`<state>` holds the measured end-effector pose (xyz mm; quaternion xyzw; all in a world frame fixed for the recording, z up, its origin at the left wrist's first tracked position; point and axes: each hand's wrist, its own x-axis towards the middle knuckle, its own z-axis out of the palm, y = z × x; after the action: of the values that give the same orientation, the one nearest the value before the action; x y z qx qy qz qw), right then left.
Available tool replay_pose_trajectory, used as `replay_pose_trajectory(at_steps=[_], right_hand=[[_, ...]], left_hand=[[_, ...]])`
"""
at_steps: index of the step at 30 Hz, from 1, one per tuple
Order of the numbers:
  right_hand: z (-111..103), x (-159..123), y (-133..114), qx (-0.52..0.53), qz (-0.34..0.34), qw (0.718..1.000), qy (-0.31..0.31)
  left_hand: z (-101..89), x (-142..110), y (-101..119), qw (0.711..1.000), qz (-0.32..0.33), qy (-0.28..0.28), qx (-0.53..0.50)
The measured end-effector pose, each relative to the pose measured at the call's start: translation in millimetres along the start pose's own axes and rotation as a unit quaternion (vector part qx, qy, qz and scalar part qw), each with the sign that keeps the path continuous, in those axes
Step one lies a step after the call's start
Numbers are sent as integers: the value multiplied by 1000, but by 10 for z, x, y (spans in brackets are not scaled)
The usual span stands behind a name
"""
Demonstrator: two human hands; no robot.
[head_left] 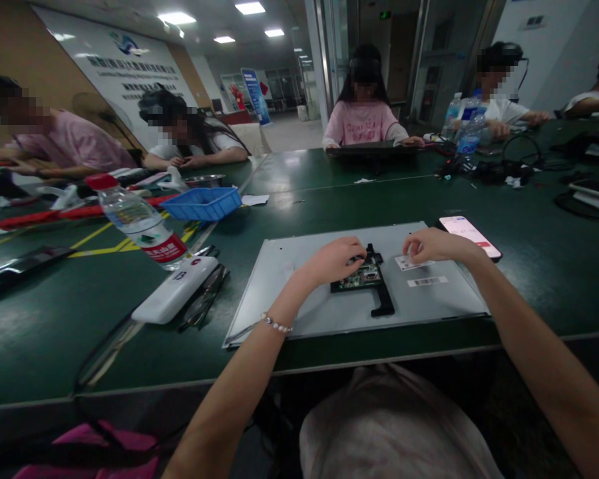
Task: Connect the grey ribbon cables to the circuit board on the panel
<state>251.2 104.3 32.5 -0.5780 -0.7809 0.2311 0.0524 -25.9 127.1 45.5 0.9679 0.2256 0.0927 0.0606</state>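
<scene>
A large flat silvery panel (299,266) lies on the table before me. On its middle sits a small circuit board (360,279) in a black bracket (383,298), whose arm points toward me. My left hand (337,259) is closed at the far left edge of the board, with bent fingers and thumb on it; the fingertips partly cover it. To the right, my right hand (429,245) is held over a white label (408,263) on the panel. Its fingers are pinched together, and whatever is between them is too small to make out.
A phone (472,236) lies behind the panel's right corner. Left of the panel are a white power bank (177,289), glasses (204,299) and a water bottle (142,223). A blue bin (204,203) stands farther back. Several people sit around the table.
</scene>
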Motion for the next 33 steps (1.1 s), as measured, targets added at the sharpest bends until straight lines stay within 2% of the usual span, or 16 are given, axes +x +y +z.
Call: replay_pose_trajectory(at_steps=[7, 10, 15, 20, 26, 33], right_hand=[[-34, -2, -2, -11, -16, 1000, 25], [-43, -9, -44, 29, -19, 999, 27], [0, -17, -207, 189, -51, 980, -47], [113, 6, -351, 269, -51, 955, -115], [193, 85, -349, 274, -73, 954, -99], [234, 144, -345, 253, -91, 960, -70]], left_hand=[[-7, 12, 23, 1000, 9, -16, 7], [-10, 9, 28, 1000, 14, -10, 0], [-24, 8, 38, 1000, 15, 0, -23], [-48, 10, 118, 997, 32, 7, -66], [-58, 17, 239, 992, 72, -8, -104], [30, 22, 234, 993, 73, -20, -89]])
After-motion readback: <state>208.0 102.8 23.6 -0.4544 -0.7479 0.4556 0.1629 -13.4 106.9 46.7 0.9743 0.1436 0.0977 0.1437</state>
